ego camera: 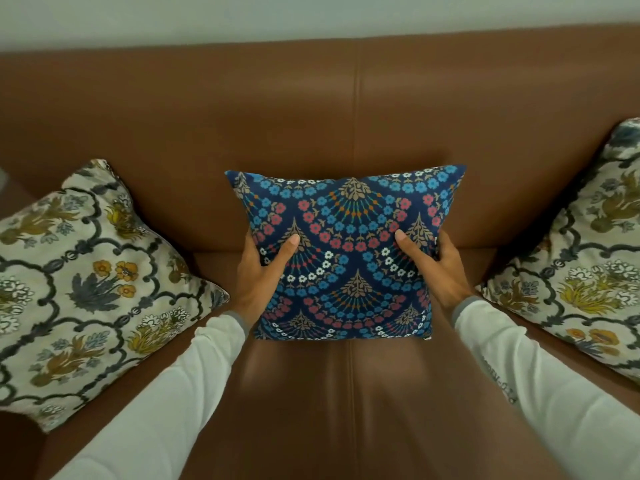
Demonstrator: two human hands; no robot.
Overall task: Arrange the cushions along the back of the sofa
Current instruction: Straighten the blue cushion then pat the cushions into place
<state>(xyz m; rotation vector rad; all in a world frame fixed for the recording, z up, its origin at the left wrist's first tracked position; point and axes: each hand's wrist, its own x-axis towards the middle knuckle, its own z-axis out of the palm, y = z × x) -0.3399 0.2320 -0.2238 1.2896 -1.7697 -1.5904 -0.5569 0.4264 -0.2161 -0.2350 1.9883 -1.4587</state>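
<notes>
A dark blue cushion with red, blue and white flowers stands in the middle of the brown leather sofa, its top edge against the backrest. My left hand grips its left side, thumb on the front. My right hand grips its right side the same way. A cream floral cushion leans at the sofa's left end. A matching cream floral cushion leans at the right end, partly cut off by the frame edge.
Bare seat leather lies in front of the blue cushion. A pale wall rises behind the backrest. Gaps of bare backrest show between the blue cushion and each cream cushion.
</notes>
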